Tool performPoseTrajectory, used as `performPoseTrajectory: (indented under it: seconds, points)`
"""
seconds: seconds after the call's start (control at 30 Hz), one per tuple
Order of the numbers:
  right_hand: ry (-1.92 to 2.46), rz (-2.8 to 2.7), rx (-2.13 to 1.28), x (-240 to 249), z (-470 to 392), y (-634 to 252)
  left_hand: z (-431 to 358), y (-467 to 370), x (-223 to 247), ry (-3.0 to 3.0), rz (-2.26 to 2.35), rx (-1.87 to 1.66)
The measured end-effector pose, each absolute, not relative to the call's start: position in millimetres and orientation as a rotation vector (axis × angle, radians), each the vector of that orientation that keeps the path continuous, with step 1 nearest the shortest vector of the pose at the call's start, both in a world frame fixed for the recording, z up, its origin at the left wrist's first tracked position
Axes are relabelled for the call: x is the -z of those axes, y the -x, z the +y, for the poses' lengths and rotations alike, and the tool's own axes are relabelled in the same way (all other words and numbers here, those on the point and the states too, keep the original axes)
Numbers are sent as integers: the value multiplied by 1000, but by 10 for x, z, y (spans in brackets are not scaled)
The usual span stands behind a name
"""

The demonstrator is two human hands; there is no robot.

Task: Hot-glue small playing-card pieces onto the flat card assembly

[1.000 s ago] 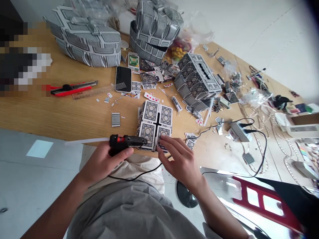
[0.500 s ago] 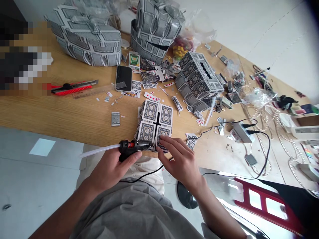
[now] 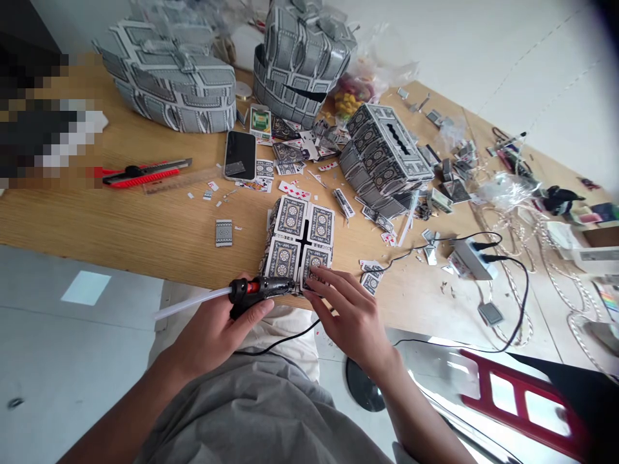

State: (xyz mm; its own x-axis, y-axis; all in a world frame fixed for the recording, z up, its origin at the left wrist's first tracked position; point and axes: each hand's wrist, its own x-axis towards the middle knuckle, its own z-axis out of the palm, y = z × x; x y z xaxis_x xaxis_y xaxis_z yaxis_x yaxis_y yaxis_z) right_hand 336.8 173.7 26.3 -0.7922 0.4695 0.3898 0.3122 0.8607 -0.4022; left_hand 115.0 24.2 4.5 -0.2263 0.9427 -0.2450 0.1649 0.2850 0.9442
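Note:
My left hand point(image 3: 209, 336) is closed around a black hot glue gun point(image 3: 256, 290) with a long white glue stick out of its back. The gun's nozzle meets the near edge of a small box made of playing cards point(image 3: 291, 218). On that box's top, four card backs leave a dark cross-shaped gap between them. My right hand point(image 3: 356, 317) grips the near right corner, with fingertips on the top card and the thumb at the near edge. Whatever lies under the fingers and nozzle is hidden.
A taller card-woven box point(image 3: 387, 154) stands behind right, and two grey woven bags point(image 3: 178, 96) stand at the back. A phone point(image 3: 240, 156), a red utility knife point(image 3: 145, 173) and loose cards lie around. The gun's black cord runs to a power strip point(image 3: 476, 259) at right.
The view has shifted slightly. Both hands, the glue gun and the small card box keep almost the same places, with the nozzle still at the box's near edge.

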Motion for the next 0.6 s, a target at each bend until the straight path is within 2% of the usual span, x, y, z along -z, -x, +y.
performPoseTrajectory:
  seconds: [0.37,0.6]
  points:
    - [495,-2546,-478,-190,1701,-3455,160,-1052,-146,-1131,1625,-998]
    - [474,-2577,-497,-92,1684,-3525,91,-972,40,-713,1470,-1419]
